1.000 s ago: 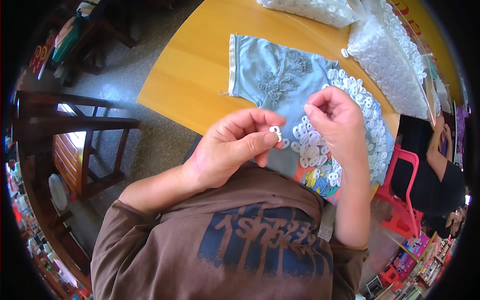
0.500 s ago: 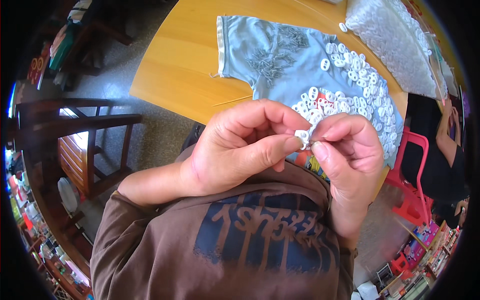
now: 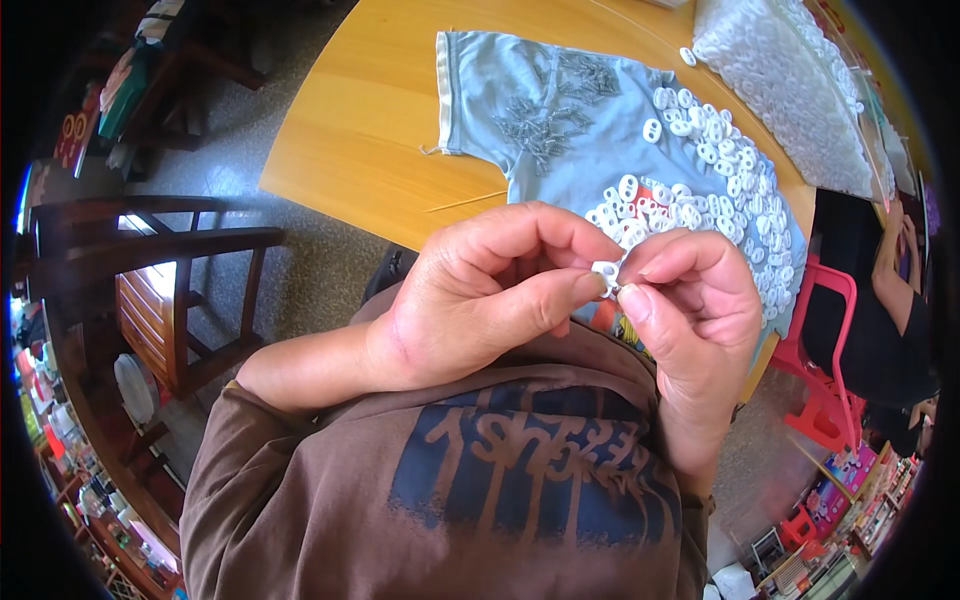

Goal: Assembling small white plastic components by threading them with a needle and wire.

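Between the thumb and forefinger of my left hand [image 3: 490,290] is a small white plastic oval piece with holes [image 3: 604,271]. My right hand [image 3: 695,310] meets it from the other side, thumb and forefinger pinched at its edge; what those fingertips grip is too small to make out. Just beyond my hands, many similar white pieces [image 3: 715,205] lie heaped on a light blue T-shirt [image 3: 600,140] spread over the table. Two clusters of small thin metal parts [image 3: 540,130] rest on the shirt's far left portion.
The yellow wooden table [image 3: 340,130] reaches out ahead. A large clear bag of white pieces [image 3: 780,90] stands at its far right. A red plastic chair [image 3: 825,340] and a person in black [image 3: 870,300] are to the right; a wooden chair [image 3: 155,300] stands left.
Both hands stay almost in place, still pinched together around the white piece. The right fingertips have shifted slightly, and the view has moved a little.
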The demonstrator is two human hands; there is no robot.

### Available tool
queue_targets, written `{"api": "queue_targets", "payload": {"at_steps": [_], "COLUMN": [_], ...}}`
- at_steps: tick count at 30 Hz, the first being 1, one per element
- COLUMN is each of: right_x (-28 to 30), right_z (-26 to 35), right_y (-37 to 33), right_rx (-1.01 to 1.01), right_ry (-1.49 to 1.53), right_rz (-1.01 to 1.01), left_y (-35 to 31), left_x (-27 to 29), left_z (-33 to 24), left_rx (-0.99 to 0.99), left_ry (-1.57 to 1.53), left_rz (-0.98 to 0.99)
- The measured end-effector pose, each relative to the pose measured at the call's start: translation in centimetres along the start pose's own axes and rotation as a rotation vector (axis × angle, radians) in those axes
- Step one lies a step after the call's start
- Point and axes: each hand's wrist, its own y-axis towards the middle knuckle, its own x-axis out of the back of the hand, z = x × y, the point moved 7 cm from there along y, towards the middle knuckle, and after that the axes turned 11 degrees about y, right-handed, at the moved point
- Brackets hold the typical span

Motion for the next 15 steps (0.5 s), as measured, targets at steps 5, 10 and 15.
{"api": "queue_targets", "payload": {"at_steps": [5, 10, 15], "right_x": [-0.1, 0.0, -0.5], "right_z": [0.0, 0.1, 0.9], "right_y": [0.1, 0.0, -0.3], "right_rx": [0.012, 0.057, 0.178], "right_ry": [-0.018, -0.055, -0.287], "right_rz": [-0.003, 0.005, -0.002], "left_y": [-0.1, -0.1, -0.3], "left_x": [0.1, 0.0, 0.3], "left_z": [0.0, -0.1, -1.1], "left_rx": [-0.015, -0.054, -0.259], "left_ry": [-0.001, 0.061, 0.368], "left_rz": [-0.024, -0.04, -0.122]}}
